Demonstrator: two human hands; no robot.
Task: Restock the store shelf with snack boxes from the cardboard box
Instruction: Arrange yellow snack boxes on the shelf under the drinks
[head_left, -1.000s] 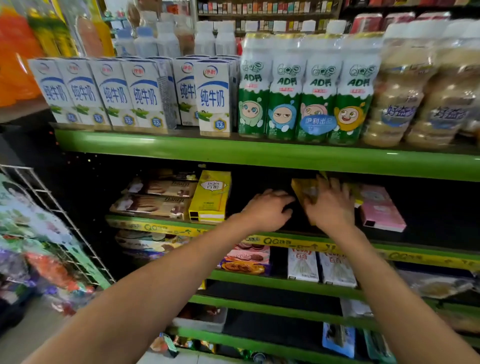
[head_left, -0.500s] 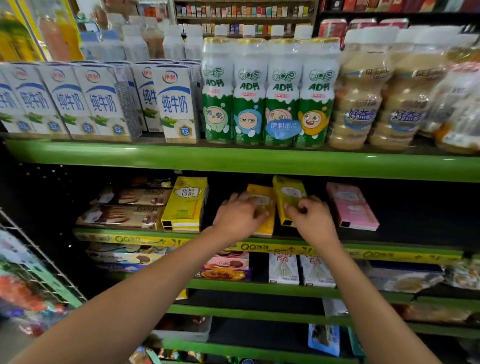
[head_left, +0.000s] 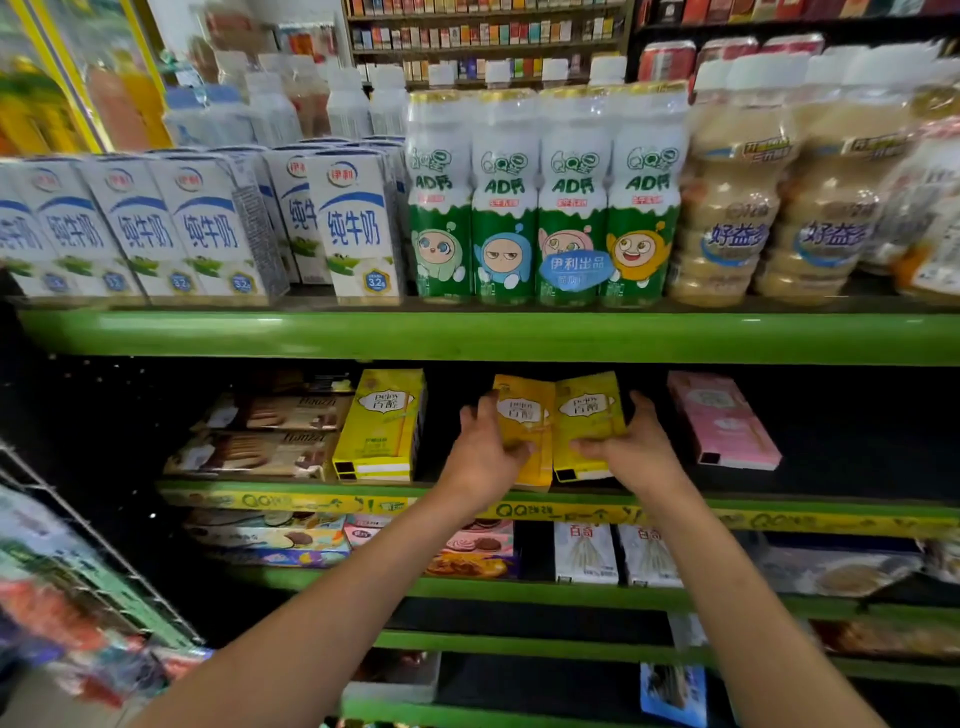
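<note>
Now both gripping: left hand (head_left: 480, 457) clasping orange-yellow cardboard snack box (head_left: 524, 415), right hand (head_left: 636, 452) its yellow-green twin (head_left: 589, 415), boxes touching, long axes toward 12 o'clock.

Two snack boxes (head_left: 558, 426) stand side by side on the second shelf (head_left: 322, 501), touching each other, held between the left hand (head_left: 480, 457) on their left and the right hand (head_left: 636, 452) on their right. Left of them stands a stack of boxes (head_left: 382, 423), with biscuit packs (head_left: 260, 436) further left. A lone box (head_left: 722, 421) lies to the right. Milk cartons (head_left: 208, 228) and bottles (head_left: 540, 197) stand on the shelf above.
</note>
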